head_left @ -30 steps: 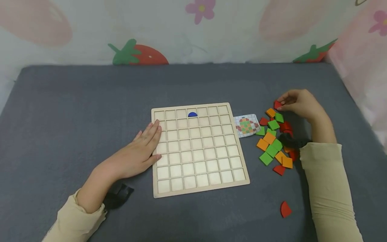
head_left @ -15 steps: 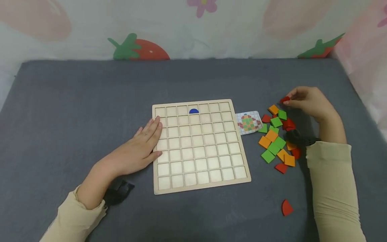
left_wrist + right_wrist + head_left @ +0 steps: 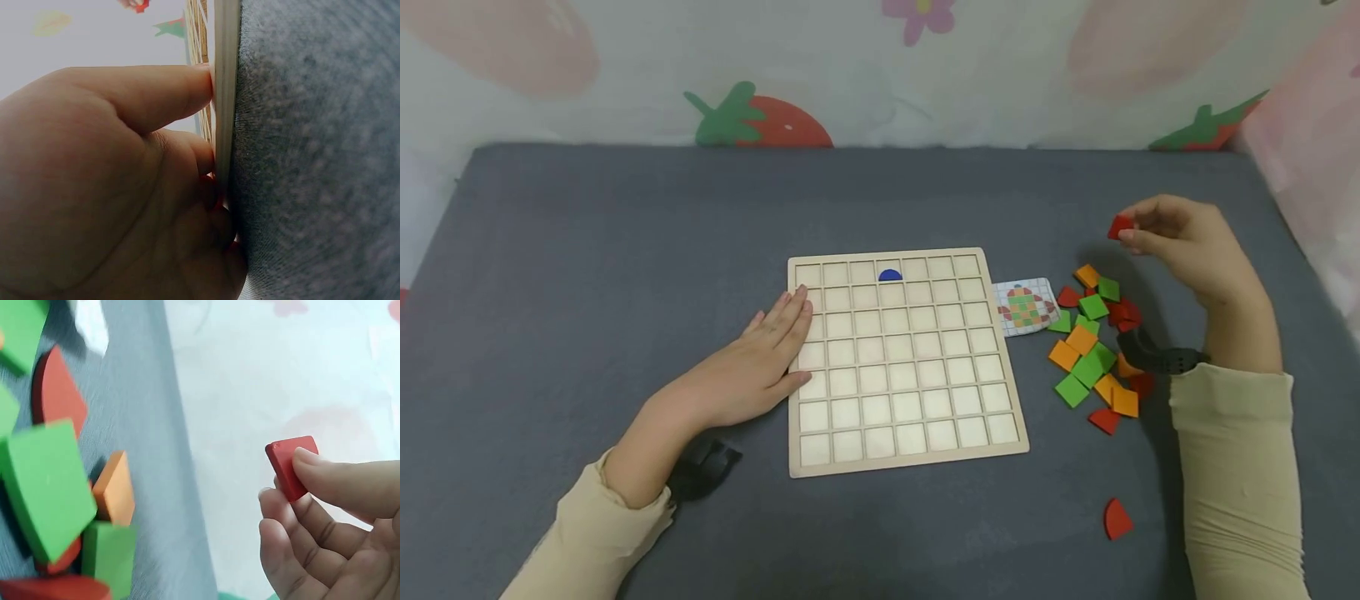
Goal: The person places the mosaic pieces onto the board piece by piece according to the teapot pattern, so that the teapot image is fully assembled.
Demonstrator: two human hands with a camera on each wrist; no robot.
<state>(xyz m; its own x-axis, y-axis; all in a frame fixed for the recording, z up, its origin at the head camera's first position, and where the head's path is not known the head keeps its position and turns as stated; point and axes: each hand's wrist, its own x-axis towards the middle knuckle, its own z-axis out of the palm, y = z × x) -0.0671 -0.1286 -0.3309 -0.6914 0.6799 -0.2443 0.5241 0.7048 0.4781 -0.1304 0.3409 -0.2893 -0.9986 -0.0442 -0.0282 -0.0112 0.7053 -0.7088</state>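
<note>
From my station I see the right hand (image 3: 1198, 250) with thumb and fingertips clamped on a red piece (image 3: 292, 465); the thumb lies on its face, and one end juts out past the tip. The grip is above the table (image 3: 625, 250), beyond the pile (image 3: 1082, 339) of green, orange and red pieces. On my left hand (image 3: 737, 379) the fingers lie straight over the board's (image 3: 898, 346) left edge, thumb apart from them. A blue piece (image 3: 891, 275) sits in the board's far row; a card (image 3: 1027, 307) lies between board and pile.
</note>
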